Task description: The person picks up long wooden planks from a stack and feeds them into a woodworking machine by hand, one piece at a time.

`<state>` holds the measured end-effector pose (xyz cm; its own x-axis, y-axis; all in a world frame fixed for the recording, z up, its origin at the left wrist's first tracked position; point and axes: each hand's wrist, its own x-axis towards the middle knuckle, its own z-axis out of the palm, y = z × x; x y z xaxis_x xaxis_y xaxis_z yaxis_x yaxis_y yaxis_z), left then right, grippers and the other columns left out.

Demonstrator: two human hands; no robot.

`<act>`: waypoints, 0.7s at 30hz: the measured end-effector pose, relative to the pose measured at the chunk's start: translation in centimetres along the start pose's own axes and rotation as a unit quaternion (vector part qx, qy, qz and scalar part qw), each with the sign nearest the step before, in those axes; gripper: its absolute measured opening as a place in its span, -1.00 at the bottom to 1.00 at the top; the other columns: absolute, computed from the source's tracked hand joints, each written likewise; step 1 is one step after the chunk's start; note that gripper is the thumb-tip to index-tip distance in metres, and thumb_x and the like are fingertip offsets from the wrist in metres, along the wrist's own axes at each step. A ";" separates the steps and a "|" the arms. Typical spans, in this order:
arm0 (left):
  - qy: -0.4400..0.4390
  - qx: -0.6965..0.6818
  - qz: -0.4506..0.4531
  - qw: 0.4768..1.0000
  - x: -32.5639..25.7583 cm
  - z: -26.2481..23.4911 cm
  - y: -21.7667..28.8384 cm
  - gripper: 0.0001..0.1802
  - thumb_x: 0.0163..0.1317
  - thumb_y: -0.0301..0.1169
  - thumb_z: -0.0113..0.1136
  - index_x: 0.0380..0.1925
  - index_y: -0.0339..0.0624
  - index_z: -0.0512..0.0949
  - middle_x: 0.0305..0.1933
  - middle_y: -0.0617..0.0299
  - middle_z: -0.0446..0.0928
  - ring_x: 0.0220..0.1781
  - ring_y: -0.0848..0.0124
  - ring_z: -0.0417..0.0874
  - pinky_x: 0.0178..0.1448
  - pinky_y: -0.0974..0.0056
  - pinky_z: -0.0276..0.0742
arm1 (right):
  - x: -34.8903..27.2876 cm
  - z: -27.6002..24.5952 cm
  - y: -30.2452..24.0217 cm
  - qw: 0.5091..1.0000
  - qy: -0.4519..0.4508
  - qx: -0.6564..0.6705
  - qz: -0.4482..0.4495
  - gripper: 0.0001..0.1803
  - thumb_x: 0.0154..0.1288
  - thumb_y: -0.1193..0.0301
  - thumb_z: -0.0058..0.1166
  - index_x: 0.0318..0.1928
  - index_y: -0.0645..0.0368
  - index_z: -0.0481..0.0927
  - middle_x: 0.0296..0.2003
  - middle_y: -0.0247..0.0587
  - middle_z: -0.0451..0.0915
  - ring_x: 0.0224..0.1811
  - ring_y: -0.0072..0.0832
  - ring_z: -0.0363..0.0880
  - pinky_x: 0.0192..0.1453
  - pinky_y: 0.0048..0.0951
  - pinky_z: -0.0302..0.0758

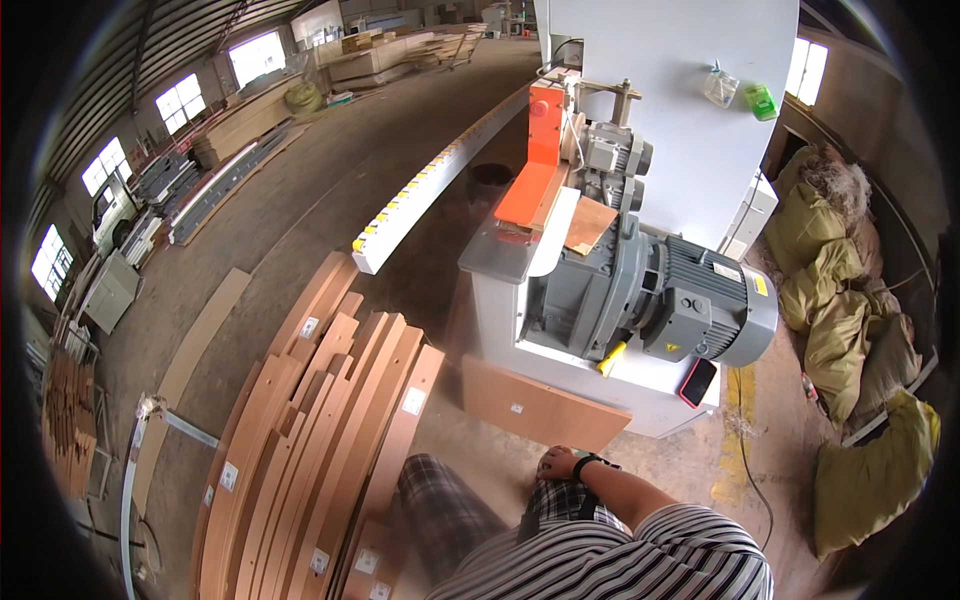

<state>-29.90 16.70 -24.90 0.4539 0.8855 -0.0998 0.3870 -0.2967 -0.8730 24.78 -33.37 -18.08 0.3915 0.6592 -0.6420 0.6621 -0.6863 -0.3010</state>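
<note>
My right hand (pixel 560 462) rests on my checked trouser leg, around the knee, with a black band on the wrist. Its fingers lie bent over the cloth, and I see nothing held in them. My left hand is out of view. Just ahead of the right hand, a brown wooden panel (pixel 540 405) leans against the white base of a machine. To my left lies a stack of long brown wooden boards (pixel 335 430), several with white labels.
A grey motor (pixel 700 300) sits on the machine base, beside an orange guard (pixel 530 190). On the base's edge are a phone (pixel 697 382) and a yellow-handled tool (pixel 612 358). A long white rail (pixel 440 180) runs away from me. Full sacks (pixel 840 320) line the right side.
</note>
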 end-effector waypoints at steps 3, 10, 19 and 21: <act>-0.047 -0.055 -0.047 0.996 0.0 0.0 -0.1 -0.40 0.41 0.07 -0.29 0.15 -0.10 0.46 0.28 -0.13 0.36 0.30 -0.11 0.34 0.17 -0.35 0.28 | 0.3 -0.4 0.9 0.997 0.031 0.069 -0.020 -0.31 0.26 -0.22 -0.15 0.15 0.03 0.48 0.17 -0.02 0.43 0.33 -0.10 0.23 0.45 -0.14 0.04; 0.006 -0.049 -0.067 0.997 1.0 0.9 0.5 -0.52 0.37 -0.02 -0.13 0.07 -0.09 0.50 0.12 0.00 0.47 0.10 0.06 0.51 0.05 -0.13 0.43 | 0.0 -14.9 0.8 0.757 0.243 0.605 -0.049 -0.65 0.43 0.14 -0.05 -0.08 0.17 0.55 -0.20 -0.29 0.59 -0.19 -0.55 0.53 -0.18 -0.52 0.50; -0.004 -0.316 -0.087 0.945 1.7 -1.6 -0.1 -0.54 0.42 -0.08 -0.15 0.12 -0.11 0.47 0.14 0.02 0.48 0.12 0.12 0.52 0.04 0.00 0.50 | -5.9 -32.9 -1.9 0.524 0.378 0.745 -0.165 -0.57 0.45 0.05 -0.10 -0.22 0.19 0.52 -0.37 -0.22 0.58 -0.39 -0.47 0.52 -0.23 -0.45 0.49; 0.001 -0.521 -0.121 0.845 1.6 -3.5 -0.8 -0.53 0.43 -0.08 -0.16 0.14 -0.13 0.46 0.15 0.02 0.48 0.13 0.13 0.52 0.05 0.02 0.51 | -6.0 -34.7 -2.0 0.499 0.382 0.763 -0.152 -0.56 0.45 0.02 -0.11 -0.25 0.18 0.51 -0.39 -0.21 0.58 -0.43 -0.47 0.52 -0.28 -0.46 0.49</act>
<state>-26.65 17.09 -22.67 0.2605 0.9652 0.0227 0.9650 -0.2611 0.0257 43.26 -25.30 10.82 0.9362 0.3289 -0.1237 -0.2652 0.4303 -0.8628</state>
